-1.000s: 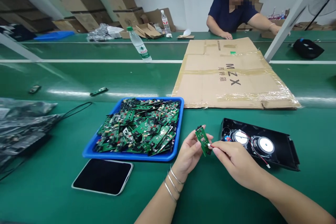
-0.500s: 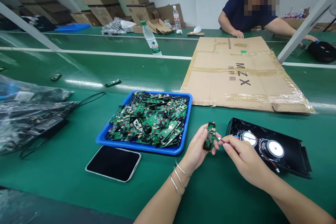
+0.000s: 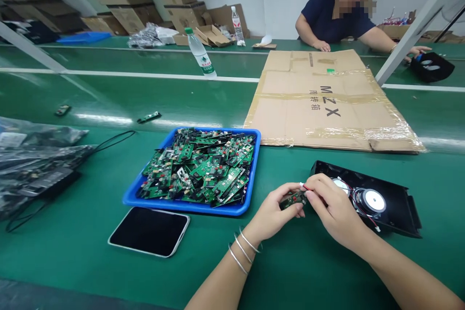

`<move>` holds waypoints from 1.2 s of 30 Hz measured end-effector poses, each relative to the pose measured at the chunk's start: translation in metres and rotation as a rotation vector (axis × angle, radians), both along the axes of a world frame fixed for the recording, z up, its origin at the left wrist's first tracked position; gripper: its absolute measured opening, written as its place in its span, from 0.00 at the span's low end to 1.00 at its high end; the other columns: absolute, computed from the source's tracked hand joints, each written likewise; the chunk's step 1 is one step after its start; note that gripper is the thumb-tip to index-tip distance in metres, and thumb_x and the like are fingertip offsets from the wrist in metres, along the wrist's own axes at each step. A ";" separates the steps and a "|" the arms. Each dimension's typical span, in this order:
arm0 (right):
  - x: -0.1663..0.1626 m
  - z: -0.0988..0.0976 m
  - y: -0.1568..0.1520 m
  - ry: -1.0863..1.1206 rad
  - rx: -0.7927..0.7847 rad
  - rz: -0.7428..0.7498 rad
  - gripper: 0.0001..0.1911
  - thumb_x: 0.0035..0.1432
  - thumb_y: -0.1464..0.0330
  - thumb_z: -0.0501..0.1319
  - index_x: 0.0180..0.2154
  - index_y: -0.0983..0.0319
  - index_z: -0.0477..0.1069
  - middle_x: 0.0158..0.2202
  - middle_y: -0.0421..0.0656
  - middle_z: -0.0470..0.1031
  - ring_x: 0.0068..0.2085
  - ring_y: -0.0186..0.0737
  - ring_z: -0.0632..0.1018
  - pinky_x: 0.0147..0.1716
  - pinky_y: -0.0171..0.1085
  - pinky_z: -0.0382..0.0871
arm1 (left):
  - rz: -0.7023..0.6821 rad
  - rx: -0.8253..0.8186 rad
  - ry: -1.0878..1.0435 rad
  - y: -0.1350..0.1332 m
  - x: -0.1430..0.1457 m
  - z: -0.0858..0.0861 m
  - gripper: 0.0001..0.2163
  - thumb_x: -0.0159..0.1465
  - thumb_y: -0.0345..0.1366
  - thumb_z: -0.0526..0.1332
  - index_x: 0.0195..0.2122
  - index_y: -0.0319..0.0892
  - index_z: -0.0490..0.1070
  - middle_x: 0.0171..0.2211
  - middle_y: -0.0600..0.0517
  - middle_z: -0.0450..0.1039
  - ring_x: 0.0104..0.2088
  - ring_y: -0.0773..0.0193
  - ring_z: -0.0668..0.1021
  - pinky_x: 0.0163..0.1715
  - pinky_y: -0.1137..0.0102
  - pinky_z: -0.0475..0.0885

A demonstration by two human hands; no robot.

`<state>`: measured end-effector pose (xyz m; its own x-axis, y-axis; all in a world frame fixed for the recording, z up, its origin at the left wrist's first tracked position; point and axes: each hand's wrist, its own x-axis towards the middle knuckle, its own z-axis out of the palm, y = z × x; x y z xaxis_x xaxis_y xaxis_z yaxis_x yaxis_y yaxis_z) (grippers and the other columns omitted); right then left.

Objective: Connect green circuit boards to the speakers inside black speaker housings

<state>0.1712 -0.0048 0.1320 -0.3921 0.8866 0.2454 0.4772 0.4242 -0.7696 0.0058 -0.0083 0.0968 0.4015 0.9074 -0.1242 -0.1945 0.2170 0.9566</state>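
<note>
Tilted green circuit board point(image 3: 292, 200), white plug point(image 3: 302, 185) near, black speaker casing point(image 3: 398, 207)

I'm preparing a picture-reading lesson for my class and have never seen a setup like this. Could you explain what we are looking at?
There is no machine here, just a person's two bare hands, seen by a camera worn on the head, looking forward and down. The left hand holds a small green circuit board. The right hand pinches a thin wire with a white plug close to it; whether they touch is hard to tell.

On the green table lie a blue tray heaped with similar boards, a phone, and a black casing holding two round, speaker-like parts. Beyond are a flat cardboard piece and a co-worker.
</note>
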 end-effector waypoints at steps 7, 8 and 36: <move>-0.002 0.001 0.001 0.009 -0.026 -0.029 0.10 0.65 0.69 0.48 0.33 0.60 0.66 0.35 0.43 0.65 0.34 0.36 0.70 0.32 0.35 0.66 | 0.128 0.040 -0.053 0.003 -0.005 -0.001 0.13 0.53 0.32 0.67 0.41 0.43 0.75 0.36 0.50 0.72 0.29 0.64 0.76 0.31 0.70 0.72; -0.002 0.001 0.000 0.009 -0.025 -0.037 0.10 0.64 0.69 0.49 0.33 0.60 0.66 0.35 0.43 0.65 0.34 0.36 0.70 0.32 0.35 0.66 | 0.159 0.070 -0.021 0.003 -0.005 -0.001 0.13 0.52 0.33 0.68 0.41 0.43 0.76 0.36 0.49 0.72 0.31 0.63 0.75 0.32 0.70 0.71; -0.005 -0.004 -0.001 -0.144 -0.027 0.026 0.14 0.63 0.74 0.47 0.24 0.62 0.60 0.26 0.39 0.59 0.25 0.32 0.64 0.23 0.34 0.57 | 0.216 0.380 0.319 -0.003 0.001 -0.008 0.20 0.47 0.33 0.71 0.43 0.48 0.77 0.39 0.48 0.78 0.39 0.51 0.79 0.41 0.65 0.71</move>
<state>0.1666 -0.0057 0.1283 -0.4440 0.8814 0.1611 0.5726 0.4174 -0.7056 0.0068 -0.0110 0.0886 0.1970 0.9698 0.1441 0.1166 -0.1691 0.9787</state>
